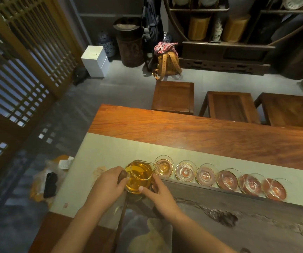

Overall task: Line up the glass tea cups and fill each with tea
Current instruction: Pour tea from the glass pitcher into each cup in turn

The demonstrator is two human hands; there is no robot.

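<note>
Several glass tea cups stand in a row on the pale green runner. The leftmost cup holds amber tea; the cup beside it and the rest, out to the far right cup, look empty. A glass pitcher of amber tea is tilted with its spout over the leftmost cup. My left hand grips the pitcher's dark wooden handle. My right hand steadies the pitcher's right side with thumb and fingers on the glass.
A dark stone tea tray lies in front of the cups. The wooden table stretches behind the runner, with three wooden stools beyond its far edge. Bags lie on the floor at the left.
</note>
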